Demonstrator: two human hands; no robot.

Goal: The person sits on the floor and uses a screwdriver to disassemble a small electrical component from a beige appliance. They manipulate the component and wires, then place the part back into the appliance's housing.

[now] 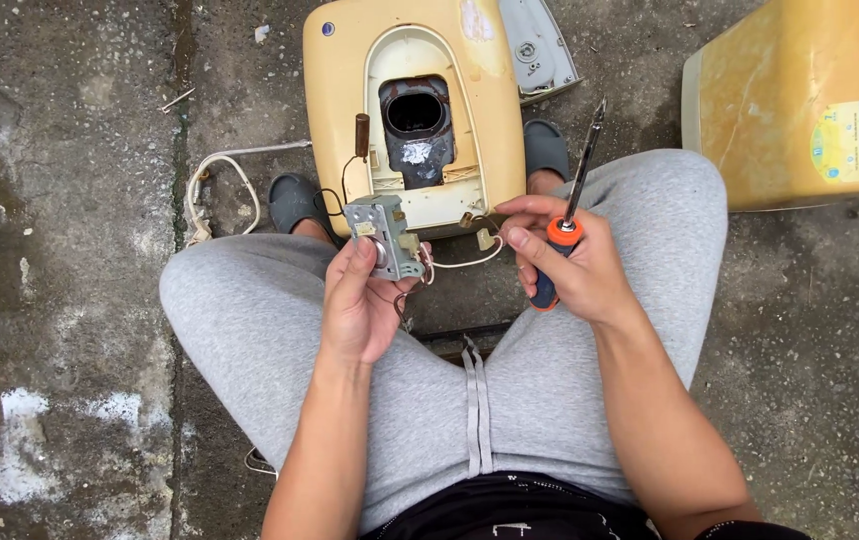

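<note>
Seen from the head camera, a small grey metal control unit [385,237] is gripped in the left hand [360,305], fingers wrapped behind it and the thumb pressed along its near face, so that it is kept raised above the lap and turned toward the eyes. Thin wires [465,258] are seen trailing from the unit toward the right hand [570,270], where their ends are pinched between thumb and forefinger, apparently so that the connectors can be kept taut and apart. A screwdriver [570,200] with an orange-and-black handle is clamped in the same hand by the remaining curled fingers, its shaft pointing up and away (kept ready, it seems, without being put down). Just beyond the knees, a cream-yellow appliance casing [350,90] is lain flat on the concrete floor [70,200], its opened recess facing upward and close enough for the short wires to reach. A white cord [220,175] is looped beside it at the left, a grey cover plate [540,45] is set against its upper right edge, and a second yellowed casing [800,100] is stood well apart at the right.
</note>
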